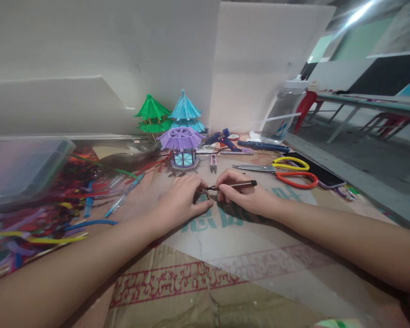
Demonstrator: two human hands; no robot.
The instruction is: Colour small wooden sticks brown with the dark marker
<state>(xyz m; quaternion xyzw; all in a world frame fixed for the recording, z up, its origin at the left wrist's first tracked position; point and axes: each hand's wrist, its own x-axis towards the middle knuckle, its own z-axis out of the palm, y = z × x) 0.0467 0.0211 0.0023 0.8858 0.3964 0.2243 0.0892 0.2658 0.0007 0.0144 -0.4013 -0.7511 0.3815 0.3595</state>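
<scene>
My right hand (239,192) is closed round a slim dark pen (243,184). The pen's black end points right, and its other end reaches to the fingers of my left hand (186,197). Pinched between that hand's thumb and forefinger is a short, thin, yellowish-brown piece (208,195), too small to name. Just beyond the hands stands a small pavilion model with a purple roof (181,140). Pink thread snips (213,163) lie beside the model. To the right rest scissors with yellow and red handles (274,169).
Green (152,114) and blue (185,110) roofed models stand behind. A blue glue gun (224,139), a dark phone (314,169) and a clear bottle (280,114) are at the right. Colourful pipe cleaners (37,237) and a plastic box (23,168) crowd the left. Printed cardboard (177,282) covers the table.
</scene>
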